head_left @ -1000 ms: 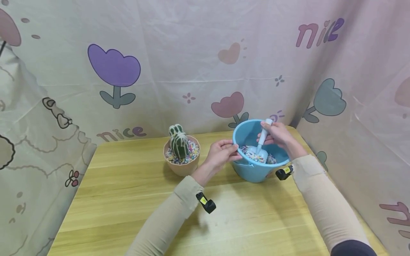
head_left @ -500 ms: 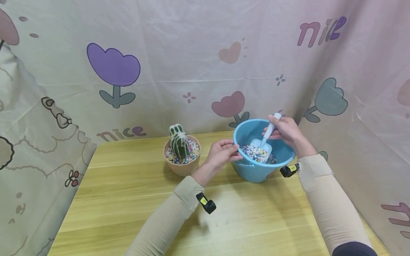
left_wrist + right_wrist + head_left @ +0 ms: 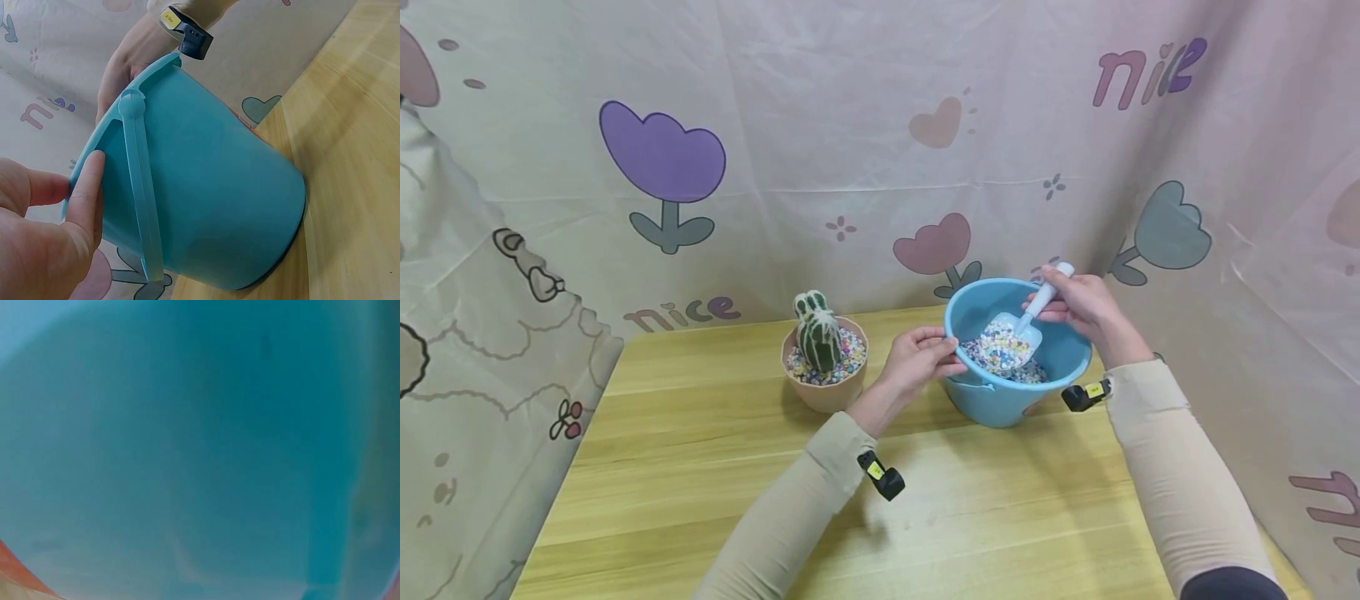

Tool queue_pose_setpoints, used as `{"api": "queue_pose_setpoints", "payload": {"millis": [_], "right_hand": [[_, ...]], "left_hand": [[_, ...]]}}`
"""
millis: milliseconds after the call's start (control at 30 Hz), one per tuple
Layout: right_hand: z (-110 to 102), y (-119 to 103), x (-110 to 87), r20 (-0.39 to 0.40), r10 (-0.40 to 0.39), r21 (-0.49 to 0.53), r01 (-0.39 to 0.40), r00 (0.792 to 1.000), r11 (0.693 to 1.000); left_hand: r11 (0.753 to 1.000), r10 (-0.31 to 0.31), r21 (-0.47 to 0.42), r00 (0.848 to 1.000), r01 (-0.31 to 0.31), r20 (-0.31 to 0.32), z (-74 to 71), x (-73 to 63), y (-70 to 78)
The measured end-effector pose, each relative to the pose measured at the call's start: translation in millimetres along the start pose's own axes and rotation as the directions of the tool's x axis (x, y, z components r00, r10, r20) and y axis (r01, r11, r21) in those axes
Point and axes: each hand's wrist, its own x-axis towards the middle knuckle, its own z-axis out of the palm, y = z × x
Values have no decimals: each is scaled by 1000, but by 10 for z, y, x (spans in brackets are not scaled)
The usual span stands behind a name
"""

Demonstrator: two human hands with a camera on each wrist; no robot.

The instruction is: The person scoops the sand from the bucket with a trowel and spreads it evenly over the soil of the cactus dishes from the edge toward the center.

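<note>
A blue bucket [image 3: 992,407] stands at the right of the table, with small multicoloured beads [image 3: 973,350] inside. My left hand [image 3: 920,360] pinches its left rim, thumb and fingers on either side of the wall, as the left wrist view also shows. The bucket's handle [image 3: 141,194] hangs down along the outside. My right hand [image 3: 1078,307] grips the white handle of a small light-blue scoop [image 3: 1036,302]. The scoop's blade, heaped with beads, is tilted down to the left inside the bucket. Blurred bucket wall [image 3: 175,450] fills the right wrist view.
Left of the bucket, a peach pot [image 3: 827,398] holds a green cactus [image 3: 820,340] set in similar beads. Both stand on a wooden table [image 3: 700,467]. A patterned curtain [image 3: 820,108] hangs close behind and along both sides.
My right hand has moved to the right, leaning the scoop over; its blade now shows a heap of beads. My left hand and the bucket have hardly moved.
</note>
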Motion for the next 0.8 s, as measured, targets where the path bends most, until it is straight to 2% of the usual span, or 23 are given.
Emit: {"api": "queue_pose_setpoints", "payload": {"millis": [333,567,800], "right_hand": [[-48,-36,-52,-35,52,182,-45,998,982],[-37,-64,-74,-40,56,232,-45,998,972],[8,-112,-101,-73,39,222,-22,997,975]], "left_hand": [[1000,-1,-7,1000,1,-2,2,-11,-3],[1000,-1,-7,1000,2,3,-8,0,-4],[1000,-4,-10,1000,4,-9,-7,-5,-16]]}}
